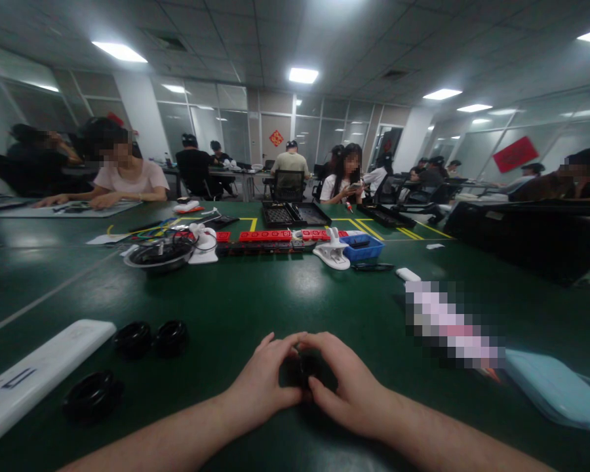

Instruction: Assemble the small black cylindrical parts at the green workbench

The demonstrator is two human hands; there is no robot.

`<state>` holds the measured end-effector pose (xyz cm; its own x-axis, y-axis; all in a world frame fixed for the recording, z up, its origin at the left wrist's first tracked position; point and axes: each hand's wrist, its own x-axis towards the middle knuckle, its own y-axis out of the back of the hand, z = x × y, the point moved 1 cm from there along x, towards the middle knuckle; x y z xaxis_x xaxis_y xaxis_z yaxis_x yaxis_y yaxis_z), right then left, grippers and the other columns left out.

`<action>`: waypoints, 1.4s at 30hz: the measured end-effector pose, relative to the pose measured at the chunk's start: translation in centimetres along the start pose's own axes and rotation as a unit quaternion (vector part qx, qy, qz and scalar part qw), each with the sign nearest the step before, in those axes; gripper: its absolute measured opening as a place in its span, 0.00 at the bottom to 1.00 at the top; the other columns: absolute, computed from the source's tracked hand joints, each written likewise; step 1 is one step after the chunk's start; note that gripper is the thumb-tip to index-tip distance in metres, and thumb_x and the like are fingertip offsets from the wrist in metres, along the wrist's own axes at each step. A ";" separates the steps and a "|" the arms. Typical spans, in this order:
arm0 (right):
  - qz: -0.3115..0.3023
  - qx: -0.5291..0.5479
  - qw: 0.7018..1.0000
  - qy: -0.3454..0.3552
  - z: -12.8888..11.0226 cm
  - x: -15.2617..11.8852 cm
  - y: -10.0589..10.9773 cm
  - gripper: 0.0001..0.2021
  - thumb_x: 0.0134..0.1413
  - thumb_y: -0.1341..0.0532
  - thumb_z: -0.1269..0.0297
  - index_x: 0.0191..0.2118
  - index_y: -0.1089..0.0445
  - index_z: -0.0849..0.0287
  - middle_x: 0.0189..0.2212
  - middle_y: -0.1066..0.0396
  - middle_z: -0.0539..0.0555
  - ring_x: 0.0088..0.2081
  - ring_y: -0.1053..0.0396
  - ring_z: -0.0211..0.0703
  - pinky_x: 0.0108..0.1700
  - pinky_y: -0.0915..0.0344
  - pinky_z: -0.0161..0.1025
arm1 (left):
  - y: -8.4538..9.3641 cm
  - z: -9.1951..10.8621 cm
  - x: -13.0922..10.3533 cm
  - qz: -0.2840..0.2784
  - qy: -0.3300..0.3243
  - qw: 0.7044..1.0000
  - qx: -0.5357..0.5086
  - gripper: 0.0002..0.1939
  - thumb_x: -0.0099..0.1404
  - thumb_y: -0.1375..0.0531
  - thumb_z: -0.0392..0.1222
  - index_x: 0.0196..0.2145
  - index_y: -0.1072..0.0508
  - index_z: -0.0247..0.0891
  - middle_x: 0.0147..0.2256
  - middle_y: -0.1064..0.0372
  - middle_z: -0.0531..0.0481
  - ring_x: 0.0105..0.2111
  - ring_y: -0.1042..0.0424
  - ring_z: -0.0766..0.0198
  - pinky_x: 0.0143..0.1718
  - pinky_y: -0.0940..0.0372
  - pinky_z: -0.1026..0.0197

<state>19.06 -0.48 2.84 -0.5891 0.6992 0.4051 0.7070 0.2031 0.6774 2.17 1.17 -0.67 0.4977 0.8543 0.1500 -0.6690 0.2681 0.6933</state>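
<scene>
In front of me, low over the green table, my left hand and my right hand meet at the fingertips. Between them is a small, dark, round black piece, with fingers and thumbs curled around it. Its lower part blends into shadow, so its exact shape is unclear. Off to the left lie three glossy black ring-shaped pieces: one at the back left, another beside it and a third nearer me. A long white panel lies left of these rings.
Farther back are a metal bowl of parts, a white clip stand, red blocks in a row and a blue bin. A light-blue flat object lies at right. Across the table a person works.
</scene>
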 end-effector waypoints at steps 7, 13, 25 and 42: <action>0.004 -0.037 0.998 -0.059 0.8 -0.1 -0.3 0.22 0.43 0.39 0.72 0.47 0.42 0.57 0.37 0.35 0.53 0.38 0.36 0.45 0.41 0.37 0.44 | 0.0 0.0 -0.1 -0.001 0.013 1.000 -0.025 0.37 0.48 0.37 0.37 0.55 0.47 0.41 0.37 0.32 0.51 0.42 0.33 0.57 0.56 0.62 0.44; 0.009 -0.017 1.000 -0.023 0.6 -0.2 -0.3 0.23 0.45 0.43 0.75 0.49 0.44 0.57 0.41 0.36 0.56 0.42 0.36 0.45 0.44 0.38 0.45 | 0.1 0.5 -0.2 0.018 0.024 0.999 -0.036 0.32 0.47 0.37 0.35 0.49 0.44 0.39 0.36 0.31 0.51 0.43 0.35 0.55 0.53 0.53 0.46; 0.034 -0.030 0.998 -0.035 1.2 -0.2 -0.5 0.18 0.48 0.44 0.74 0.47 0.43 0.56 0.36 0.34 0.54 0.38 0.34 0.45 0.41 0.35 0.44 | 0.2 0.4 -0.2 0.031 0.023 0.999 -0.028 0.24 0.46 0.35 0.37 0.40 0.41 0.40 0.35 0.32 0.51 0.41 0.35 0.56 0.46 0.45 0.51; 0.002 -0.020 0.999 -0.028 0.9 -0.4 -0.6 0.30 0.42 0.43 0.76 0.53 0.49 0.55 0.47 0.38 0.57 0.47 0.37 0.49 0.49 0.39 0.49 | 0.5 0.7 -0.1 0.017 0.033 0.999 -0.015 0.27 0.45 0.34 0.37 0.43 0.39 0.40 0.38 0.33 0.49 0.42 0.36 0.54 0.47 0.45 0.49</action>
<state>19.23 -0.29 1.72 -0.5632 0.7368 0.3741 0.6927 0.1742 0.6999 2.17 0.86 0.14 0.4374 0.8905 0.1256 -0.7016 0.2505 0.6671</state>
